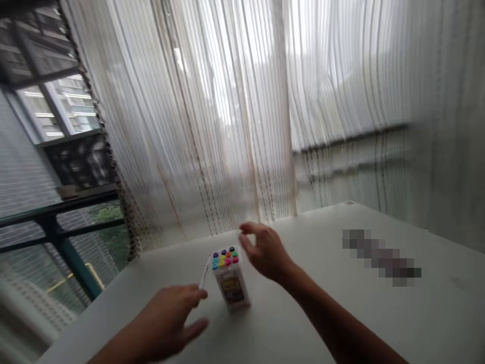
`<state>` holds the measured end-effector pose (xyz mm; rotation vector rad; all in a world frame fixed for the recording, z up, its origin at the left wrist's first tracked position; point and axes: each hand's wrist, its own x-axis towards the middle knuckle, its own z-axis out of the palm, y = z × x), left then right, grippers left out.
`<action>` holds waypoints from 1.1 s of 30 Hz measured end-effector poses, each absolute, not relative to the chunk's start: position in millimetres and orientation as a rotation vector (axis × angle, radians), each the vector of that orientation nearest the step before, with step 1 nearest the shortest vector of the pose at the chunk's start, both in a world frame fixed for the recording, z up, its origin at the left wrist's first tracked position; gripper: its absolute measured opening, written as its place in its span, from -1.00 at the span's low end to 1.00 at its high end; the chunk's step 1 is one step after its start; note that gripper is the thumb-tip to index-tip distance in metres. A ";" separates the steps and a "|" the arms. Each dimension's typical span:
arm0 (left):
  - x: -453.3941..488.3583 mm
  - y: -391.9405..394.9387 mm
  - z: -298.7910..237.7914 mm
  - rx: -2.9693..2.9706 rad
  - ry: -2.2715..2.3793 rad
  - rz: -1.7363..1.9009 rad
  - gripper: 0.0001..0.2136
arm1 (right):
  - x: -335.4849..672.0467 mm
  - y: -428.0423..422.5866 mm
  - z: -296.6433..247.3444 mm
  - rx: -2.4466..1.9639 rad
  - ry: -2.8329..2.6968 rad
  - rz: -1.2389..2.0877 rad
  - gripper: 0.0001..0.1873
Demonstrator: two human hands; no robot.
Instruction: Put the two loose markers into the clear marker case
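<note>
A clear box of markers [230, 277] with coloured caps stands on the white table [341, 313], tilted slightly back. My left hand [172, 321] is just left of the box and pinches a thin white marker [205, 272] that points up and away. My right hand [265, 250] hovers just right of the box's coloured caps, fingers curled and apart, holding nothing.
Sheer striped curtains [235, 116] hang right behind the table's far edge. A window with a dark railing [56, 227] shows at the left. A blurred-out patch [381, 257] lies on the table to the right.
</note>
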<state>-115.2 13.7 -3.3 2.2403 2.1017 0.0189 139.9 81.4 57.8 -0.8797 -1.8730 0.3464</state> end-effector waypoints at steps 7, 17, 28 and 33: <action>-115.0 92.4 -46.5 1.895 2.457 0.303 -0.64 | 167.8 134.4 -14.4 -1.057 -1.872 0.478 -0.69; -134.7 83.3 -70.9 1.786 2.286 0.886 -0.66 | 161.0 142.7 -61.5 -1.094 -1.827 0.591 -0.66; -91.3 107.3 -79.8 1.853 2.192 0.835 -0.61 | 125.3 179.7 -82.1 -1.207 -1.925 0.919 -0.61; -80.8 104.8 -78.2 1.868 2.206 0.798 -0.70 | 132.0 175.5 -80.2 -1.163 -1.910 1.160 -0.73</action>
